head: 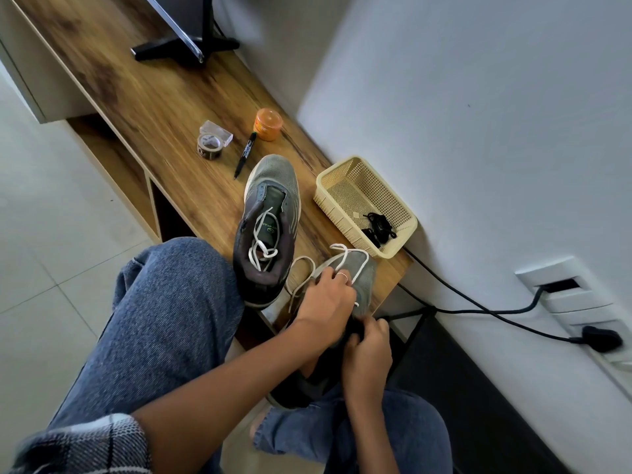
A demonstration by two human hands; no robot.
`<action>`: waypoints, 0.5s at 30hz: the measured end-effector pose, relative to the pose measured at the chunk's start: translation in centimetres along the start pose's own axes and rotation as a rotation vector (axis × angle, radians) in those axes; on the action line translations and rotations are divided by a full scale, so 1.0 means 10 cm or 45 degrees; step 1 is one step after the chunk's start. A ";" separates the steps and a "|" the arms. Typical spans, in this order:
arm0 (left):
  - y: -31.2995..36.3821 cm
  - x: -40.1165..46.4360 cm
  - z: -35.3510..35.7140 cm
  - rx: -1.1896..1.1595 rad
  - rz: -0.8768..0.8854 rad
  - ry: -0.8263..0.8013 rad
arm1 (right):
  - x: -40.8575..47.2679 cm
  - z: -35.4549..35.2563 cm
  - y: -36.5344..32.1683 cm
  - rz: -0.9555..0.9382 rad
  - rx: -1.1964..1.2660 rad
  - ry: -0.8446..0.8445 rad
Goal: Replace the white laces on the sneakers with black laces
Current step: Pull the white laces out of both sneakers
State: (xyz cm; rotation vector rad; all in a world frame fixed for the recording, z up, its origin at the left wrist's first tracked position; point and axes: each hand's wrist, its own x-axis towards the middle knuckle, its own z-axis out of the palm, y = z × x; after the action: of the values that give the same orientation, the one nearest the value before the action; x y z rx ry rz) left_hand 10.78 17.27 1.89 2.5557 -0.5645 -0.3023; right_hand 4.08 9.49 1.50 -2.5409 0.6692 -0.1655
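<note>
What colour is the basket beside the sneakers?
Pale yellow; the basket shows best in the head view, the only one.

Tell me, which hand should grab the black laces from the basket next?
Probably the right hand: it sits on the same side as the basket holding the black laces, while the left hand is busy with the white lace.

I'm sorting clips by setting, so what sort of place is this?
Probably a room in a home: a low wooden TV bench against a white wall, a screen stand on it, a wall socket with cables, and a tiled floor. The sneakers suggest a household chore.
</note>
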 end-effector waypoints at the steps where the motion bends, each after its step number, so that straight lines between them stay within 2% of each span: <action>1: 0.00 0.00 0.00 0.005 -0.002 -0.005 | 0.00 0.00 0.00 -0.007 -0.011 -0.008; 6: 0.03 0.01 -0.01 0.056 -0.004 -0.045 | -0.03 0.00 0.00 0.025 0.072 0.027; 8: 0.01 0.03 -0.02 -0.045 -0.032 -0.009 | -0.06 0.00 0.00 0.061 0.125 0.069; 12: -0.03 0.05 -0.13 -0.383 -0.161 0.181 | -0.12 -0.01 -0.01 0.123 0.228 0.124; 15: -0.07 0.01 -0.30 -0.425 -0.239 0.375 | -0.15 -0.02 -0.04 0.142 0.213 0.113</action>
State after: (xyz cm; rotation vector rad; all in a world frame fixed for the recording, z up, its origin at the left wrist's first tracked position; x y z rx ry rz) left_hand 12.06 19.04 4.06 2.2715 -0.1487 -0.0717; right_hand 2.92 10.43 1.93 -2.3407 0.7951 -0.2844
